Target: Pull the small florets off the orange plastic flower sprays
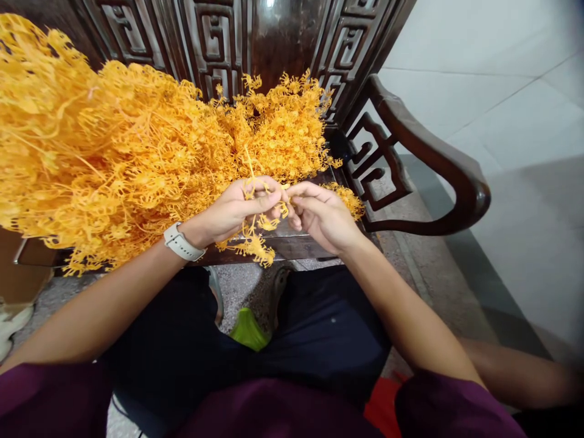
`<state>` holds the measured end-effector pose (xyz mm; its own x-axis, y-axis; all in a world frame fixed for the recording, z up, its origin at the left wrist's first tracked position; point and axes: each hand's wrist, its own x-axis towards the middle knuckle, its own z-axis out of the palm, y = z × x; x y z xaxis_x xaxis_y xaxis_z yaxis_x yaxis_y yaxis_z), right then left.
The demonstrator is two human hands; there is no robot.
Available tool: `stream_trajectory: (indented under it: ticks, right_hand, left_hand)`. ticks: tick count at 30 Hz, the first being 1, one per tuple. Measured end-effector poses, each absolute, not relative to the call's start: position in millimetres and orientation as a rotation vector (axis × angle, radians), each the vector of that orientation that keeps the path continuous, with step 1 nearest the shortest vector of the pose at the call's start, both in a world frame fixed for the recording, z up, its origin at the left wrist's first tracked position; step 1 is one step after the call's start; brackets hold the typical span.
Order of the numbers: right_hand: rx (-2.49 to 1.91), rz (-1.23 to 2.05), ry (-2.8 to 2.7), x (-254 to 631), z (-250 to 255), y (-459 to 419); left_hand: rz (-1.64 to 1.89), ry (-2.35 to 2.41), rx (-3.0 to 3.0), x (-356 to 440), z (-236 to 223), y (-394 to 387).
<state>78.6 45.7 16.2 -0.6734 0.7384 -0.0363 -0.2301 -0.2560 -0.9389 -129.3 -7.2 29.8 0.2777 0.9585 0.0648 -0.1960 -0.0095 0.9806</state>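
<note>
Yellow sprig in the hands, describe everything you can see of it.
The yellow sprig looks like plastic, with thin stems and frilly tufts. The left hand and right hand pinch it above the dark wooden bench. One stem points up; tufts hang below the left hand. The hands partly hide it.

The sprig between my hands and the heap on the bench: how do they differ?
Size: the sprig is small, while the heap is far larger.
Density: the sprig is sparse, with separate stems and frilly tips; the heap is a thick tangle.
Support: the left hand and right hand finger the sprig, while the heap lies on the bench.
Both are yellow-orange and frilly.
</note>
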Motion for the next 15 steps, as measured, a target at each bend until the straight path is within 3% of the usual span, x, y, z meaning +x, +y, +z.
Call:
stream_trajectory:
  ticks: [4,10,15]
  right_hand:
    - [-0.598,1.901,-1.449,76,12,42]
    - [-0.641,1.18,-1.874,74,8,35]
    - [-0.686,1.096,-1.928,75,7,36]
  left_hand:
    - [1.182,0.824,1.154,-125,26,-6]
    - [1.294,0.966,1.086,-119,18,-4]
    - [1.307,1.059,1.171,-120,15,-3]
